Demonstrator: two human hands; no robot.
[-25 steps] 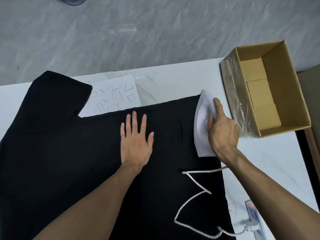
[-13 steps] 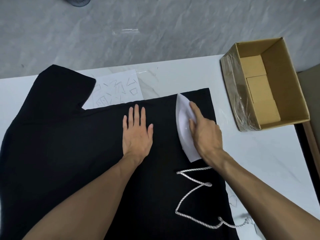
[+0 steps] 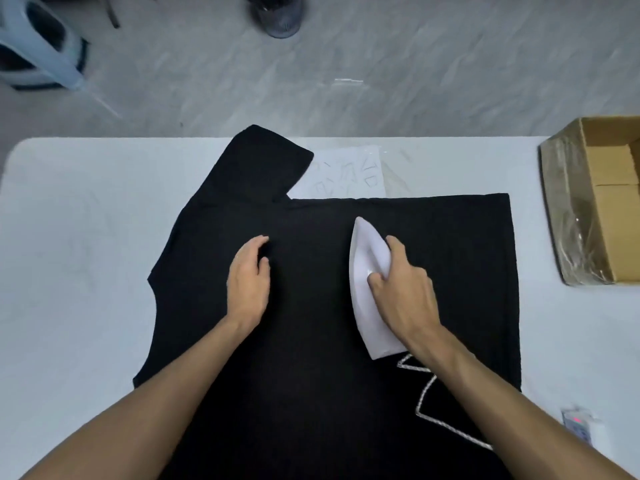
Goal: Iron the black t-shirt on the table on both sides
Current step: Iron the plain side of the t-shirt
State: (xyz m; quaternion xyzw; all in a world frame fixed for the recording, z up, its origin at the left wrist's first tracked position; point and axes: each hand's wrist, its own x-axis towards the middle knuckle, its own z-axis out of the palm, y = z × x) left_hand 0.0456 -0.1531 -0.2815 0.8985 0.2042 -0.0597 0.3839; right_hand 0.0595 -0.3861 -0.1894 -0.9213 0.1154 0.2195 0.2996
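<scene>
T-shirt (image 3: 311,375) lies spread flat on the white counter (image 3: 86,237), one sleeve reaching out far left of the iron (image 3: 363,258) and the hem to the iron's right.

The iron sits soleplate down on the shirt body. Its long axis runs away from the person, with the tip leaning a little left and the heel nearest the person. The right grip (image 3: 405,292) is wrapped over the iron from its right side, fingers curled round the handle.

The left grip (image 3: 247,282) rests on the cloth well to the iron's left, level with the iron's middle. Its fingers are loosely bent, and against the black fabric I cannot tell whether they nip any cloth.

The widest stretch of shirt lies left of the iron, towards the sleeve, so the next stroke probably goes that way, broadside to the long axis or angled with the tip. The left grip sits in that path; it likely has to stay ahead of the soleplate or shift further left to keep the cloth taut.

The cord (image 3: 426,400) lies in loops on the shirt just behind the iron's heel. It could snag or drag the cloth on a pull back.
</scene>
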